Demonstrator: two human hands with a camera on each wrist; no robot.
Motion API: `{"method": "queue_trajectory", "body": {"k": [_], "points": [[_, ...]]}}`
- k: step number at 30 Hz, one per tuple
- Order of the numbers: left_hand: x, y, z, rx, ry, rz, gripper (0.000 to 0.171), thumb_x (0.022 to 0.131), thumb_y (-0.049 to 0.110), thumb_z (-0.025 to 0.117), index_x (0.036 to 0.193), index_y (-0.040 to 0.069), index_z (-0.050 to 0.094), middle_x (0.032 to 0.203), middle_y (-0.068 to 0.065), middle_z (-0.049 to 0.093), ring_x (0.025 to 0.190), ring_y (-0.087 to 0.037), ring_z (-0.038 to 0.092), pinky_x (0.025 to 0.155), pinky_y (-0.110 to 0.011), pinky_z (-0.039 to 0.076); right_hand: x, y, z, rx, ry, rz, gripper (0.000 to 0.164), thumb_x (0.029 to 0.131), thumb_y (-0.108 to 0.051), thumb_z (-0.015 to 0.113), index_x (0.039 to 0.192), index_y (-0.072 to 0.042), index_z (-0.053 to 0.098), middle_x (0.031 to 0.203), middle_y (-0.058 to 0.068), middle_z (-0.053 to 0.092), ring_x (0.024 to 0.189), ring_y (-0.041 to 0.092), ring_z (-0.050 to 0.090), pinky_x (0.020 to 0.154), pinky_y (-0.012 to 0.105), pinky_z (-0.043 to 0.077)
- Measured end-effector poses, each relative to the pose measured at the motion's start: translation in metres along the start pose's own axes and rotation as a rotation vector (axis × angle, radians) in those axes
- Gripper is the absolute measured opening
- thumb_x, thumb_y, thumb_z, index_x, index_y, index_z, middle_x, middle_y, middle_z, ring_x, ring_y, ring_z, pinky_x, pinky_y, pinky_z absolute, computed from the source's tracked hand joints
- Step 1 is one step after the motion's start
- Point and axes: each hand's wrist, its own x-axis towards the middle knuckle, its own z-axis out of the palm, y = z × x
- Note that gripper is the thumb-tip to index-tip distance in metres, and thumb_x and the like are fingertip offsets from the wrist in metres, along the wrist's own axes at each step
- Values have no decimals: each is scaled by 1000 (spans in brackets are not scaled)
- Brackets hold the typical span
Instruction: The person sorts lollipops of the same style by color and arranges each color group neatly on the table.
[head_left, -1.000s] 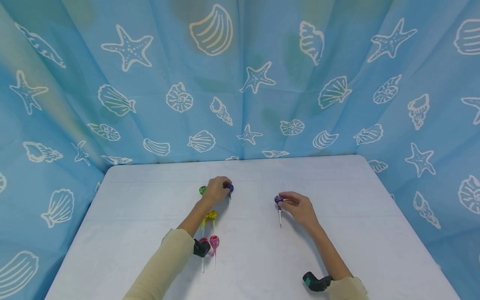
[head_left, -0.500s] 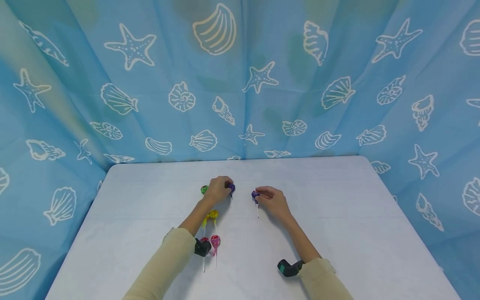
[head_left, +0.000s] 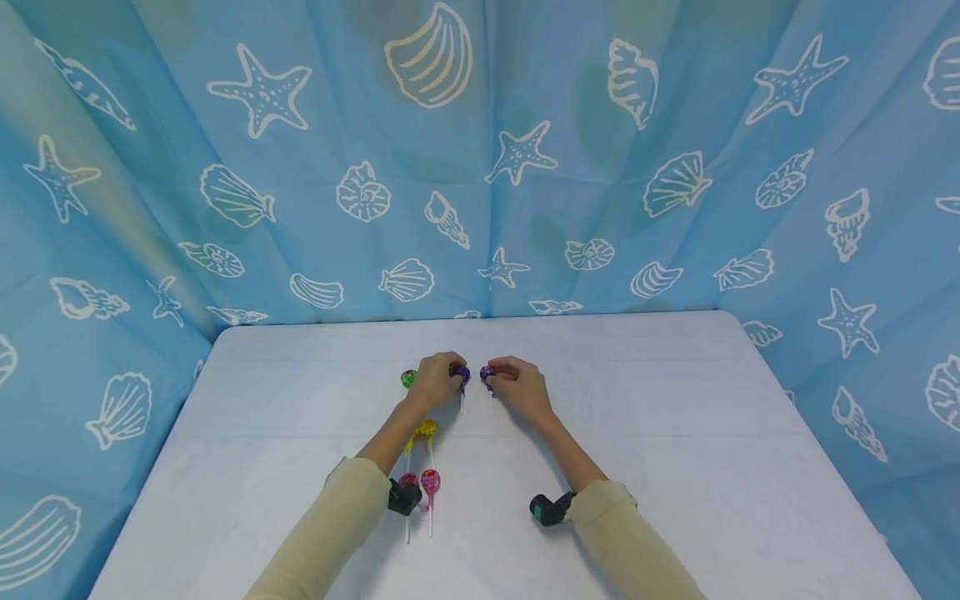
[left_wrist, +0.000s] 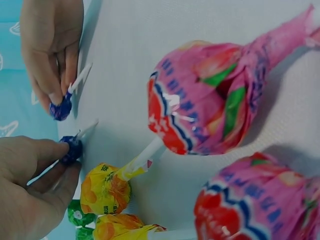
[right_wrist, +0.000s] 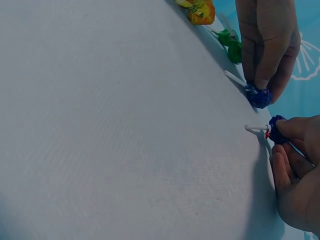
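Note:
My left hand (head_left: 437, 379) pinches the wrapped head of a blue-purple lollipop (left_wrist: 72, 149) near the back of the table, its white stick pointing toward me. Just to the right, my right hand (head_left: 521, 386) pinches a second blue-purple lollipop (right_wrist: 278, 129) by its head, stick likewise toward me. A small gap separates the two heads. Green lollipops (right_wrist: 231, 47) lie left of my left hand, partly hidden behind it in the head view. Closer to me are two yellow lollipops (left_wrist: 106, 189), then two pink ones (left_wrist: 200, 97), partly covered by my left arm in the head view.
A white cloth (head_left: 637, 433) covers the table. Behind it hangs a blue curtain (head_left: 480, 167) with white shell and starfish drawings. Each wrist wears a black camera, such as the right wrist camera (head_left: 550, 510).
My right hand has carried its blue-purple lollipop left and slightly back, up beside the one in my left hand. The left hand has stayed in place.

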Motion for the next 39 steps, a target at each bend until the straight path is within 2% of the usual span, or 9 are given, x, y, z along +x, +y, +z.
{"method": "queue_trajectory", "body": {"k": [13, 26, 39], "points": [[0, -2, 3, -13, 20, 12, 29, 96, 1, 63, 125, 0, 65, 125, -17, 64, 123, -32, 57, 105, -42, 44, 3, 0, 6, -31, 12, 7, 24, 89, -7, 74, 112, -3, 72, 103, 11, 72, 92, 24, 68, 84, 38, 56], [1, 0, 2, -4, 15, 10, 29, 97, 4, 63, 126, 1, 65, 125, -16, 64, 121, -31, 58, 104, -41, 46, 3, -2, 3, -30, 0, -18, 24, 87, -5, 75, 111, -1, 73, 99, 10, 72, 90, 24, 68, 81, 39, 56], [-1, 2, 1, -22, 8, 15, 30, 98, 7, 63, 127, 1, 64, 124, -17, 65, 113, -31, 62, 99, -40, 50, 1, -4, 1, -54, -2, 27, 29, 88, -8, 75, 116, -4, 71, 105, 11, 70, 98, 26, 65, 88, 40, 54]]}}
